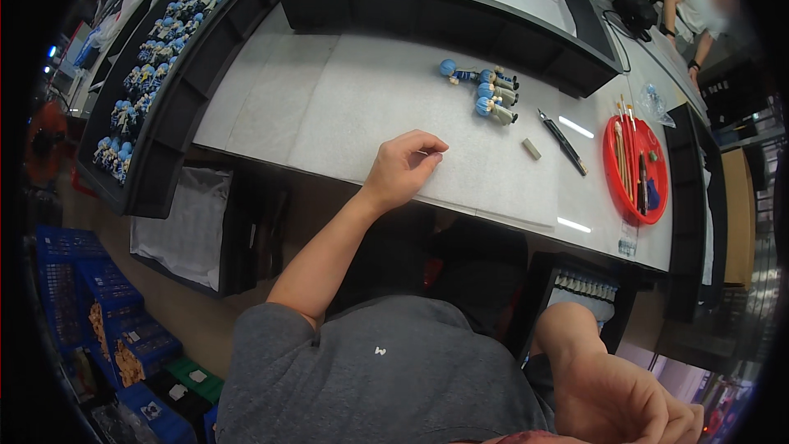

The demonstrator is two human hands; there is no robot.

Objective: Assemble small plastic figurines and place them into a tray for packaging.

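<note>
My left hand (403, 166) rests at the front edge of the white foam sheet (353, 107) on the table. Its fingers curl toward the thumb, and nothing shows between them. At the lower right my right hand (620, 395) is raised close to my body, away from the table. Those fingers are bent inward, and whatever they may hold is hidden. Beyond my left hand, several small blue-haired figurines (486, 90) lie on their sides in a group. A small grey block (532, 149) and a slim black pen-like tool (563, 142) lie to their right.
A red oval tray (610, 166) holds brushes and tools. Black bins border the table: one (460, 20) at the back, another (185, 86) full of figurines (156, 53) at left. Below right, an open box holds a row of figures (585, 285). Another person (699, 8) stands back right.
</note>
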